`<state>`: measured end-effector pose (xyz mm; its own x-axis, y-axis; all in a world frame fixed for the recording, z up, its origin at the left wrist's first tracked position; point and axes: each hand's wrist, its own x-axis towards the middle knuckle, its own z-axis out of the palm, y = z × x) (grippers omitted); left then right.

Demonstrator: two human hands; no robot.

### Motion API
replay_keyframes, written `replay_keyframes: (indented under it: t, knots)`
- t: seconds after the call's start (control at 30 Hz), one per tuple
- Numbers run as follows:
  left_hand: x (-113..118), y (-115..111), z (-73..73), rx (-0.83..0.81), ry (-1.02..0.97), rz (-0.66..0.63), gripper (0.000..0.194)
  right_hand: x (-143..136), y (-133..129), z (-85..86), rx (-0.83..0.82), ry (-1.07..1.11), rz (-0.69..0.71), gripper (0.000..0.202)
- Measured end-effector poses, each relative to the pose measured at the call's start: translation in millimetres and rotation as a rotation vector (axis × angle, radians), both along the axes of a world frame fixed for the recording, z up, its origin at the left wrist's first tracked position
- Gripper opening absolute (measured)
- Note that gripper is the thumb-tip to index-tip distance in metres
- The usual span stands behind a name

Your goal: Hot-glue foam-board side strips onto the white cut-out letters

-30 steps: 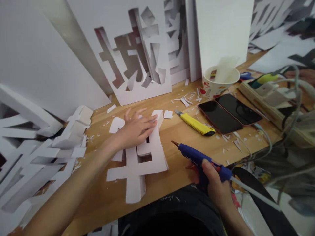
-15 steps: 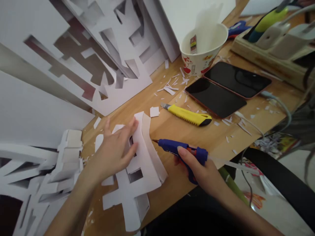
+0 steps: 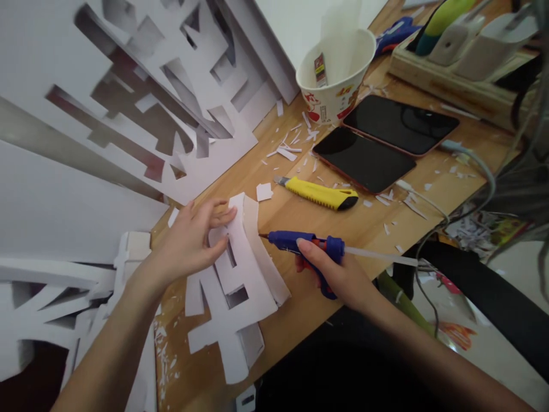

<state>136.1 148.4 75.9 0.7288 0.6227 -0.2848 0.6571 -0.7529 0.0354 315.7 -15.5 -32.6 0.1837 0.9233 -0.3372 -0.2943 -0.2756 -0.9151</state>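
Observation:
My right hand (image 3: 332, 266) is wrapped round a blue hot glue gun (image 3: 309, 242), with a clear glue stick (image 3: 381, 255) poking from its back end. The gun's nozzle points left, close beside the strip edging a white cut-out foam board piece (image 3: 253, 286). This piece lies on the wooden table, with rectangular holes and a raised side strip (image 3: 266, 260) along its curved right edge. My left hand (image 3: 195, 232) is open, fingers apart, its fingertips at the upper left of the piece; whether they press on it is hard to tell.
A yellow utility knife (image 3: 321, 193) lies beyond the gun, near two phones (image 3: 364, 160) and a paper cup (image 3: 334, 74). A power strip (image 3: 446, 77) with plugs sits far right. Large white cut-out boards (image 3: 240, 129) stand at the back left. Paper scraps are scattered about.
My view has shifted slightly. My left fingers have drawn back somewhat from the middle of the white piece toward its upper left. The glue gun stays near the strip.

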Motion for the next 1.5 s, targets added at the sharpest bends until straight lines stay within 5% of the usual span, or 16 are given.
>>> replay_keyframes:
  t: [0.17,0.37,0.6,0.7,0.83,1.0,1.23,1.5]
  knots:
    - [5,-15,-4.5,0.140,-0.001,-0.025,0.061,-4,-4,-4.3,0.093,-0.095,-0.112,0.044]
    - [9,-25,4.6,0.018,0.047,0.017,0.067,-4,-7,0.3,0.027,-0.106,-0.068,0.047]
    - [11,-51,-4.9,-0.058,0.050,0.050,0.132,-3,-11,-1.4,0.125,-0.129,-0.050,0.042]
    - [5,-67,-11.9,-0.004,0.005,0.032,0.143,-1,-12,-2.5,0.142,-0.120,-0.047,0.040]
    - [-7,-102,-20.3,0.166,-0.073,0.051,0.140,0,-12,-5.8,0.189,-0.176,-0.055,0.034]
    - [-21,-134,-32.9,0.228,-0.136,0.055,0.095,5,-13,-3.3,0.240,-0.222,0.055,0.034]
    - [-31,-140,-44.6,0.342,-0.157,-0.094,0.089,10,-10,1.5,0.240,-0.202,0.177,0.029]
    - [-27,-141,-47.1,0.425,-0.183,-0.023,0.077,8,-10,-6.5,0.337,-0.201,0.130,0.027]
